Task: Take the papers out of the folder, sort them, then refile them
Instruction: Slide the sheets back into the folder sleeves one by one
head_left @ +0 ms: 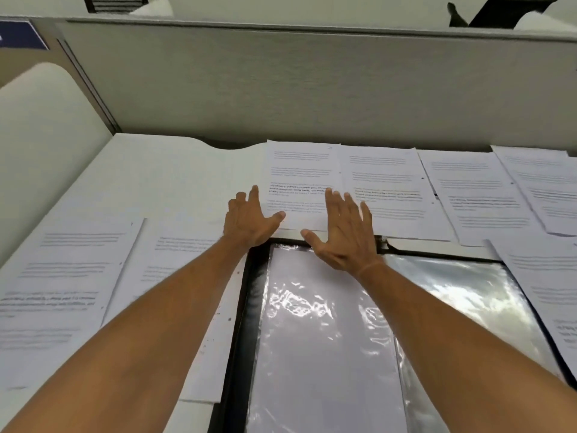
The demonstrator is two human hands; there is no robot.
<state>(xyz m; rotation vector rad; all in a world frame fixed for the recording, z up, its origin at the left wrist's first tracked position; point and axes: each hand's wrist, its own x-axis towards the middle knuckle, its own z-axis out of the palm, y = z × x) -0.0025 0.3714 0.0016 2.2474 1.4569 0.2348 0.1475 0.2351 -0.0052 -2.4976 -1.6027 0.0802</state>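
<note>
From the head camera I see my left hand (249, 218) and right hand (338, 232) both reaching forward with fingers spread and straight, gripping nothing. They flank a white printed sheet of paper (299, 179) lying at the far edge of the white desk (175, 179); the left fingertips appear to touch its left edge, though the blur keeps me from being sure, and the right fingers lie across its right side. Below my wrists lies the open black folder with glossy clear plastic sleeves (327, 339), a blank white page showing in the left sleeve. More printed white sheets are spread around it: a row to the right (387, 189) along the grey partition wall (312, 85), and several on the left (68, 276) (text too smeared to read).
</note>
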